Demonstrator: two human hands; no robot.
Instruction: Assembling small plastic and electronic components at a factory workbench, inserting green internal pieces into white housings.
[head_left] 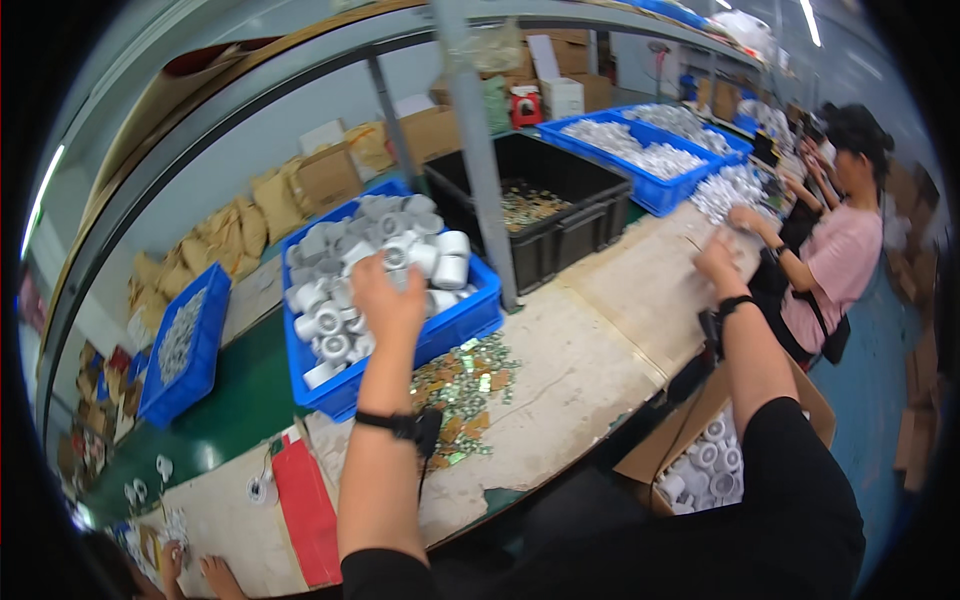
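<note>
My left hand (391, 300) reaches into a blue plastic bin (432, 345) heaped with white cylindrical plastic housings (330, 318). Its thumb and fingers are curled about one white plastic housing (397, 258) on top of the heap. Over the far right part of the bench, my right hand (718, 260) is raised with its fingers drawn together. What it holds, if anything, is too blurred to make out. Both wrists wear black bands with small dark devices. Small green and brown circuit boards (465, 390) lie spread on the bench just right of my left forearm.
A black crate (570, 245) holding small parts stands behind a grey post (487, 170). Blue trays (660, 190) of silvery parts lie farther right, near a seated person in pink (835, 240). An open carton (805, 385) of white housings stands below the bench. Another person's hands (215, 575) show lower left.
</note>
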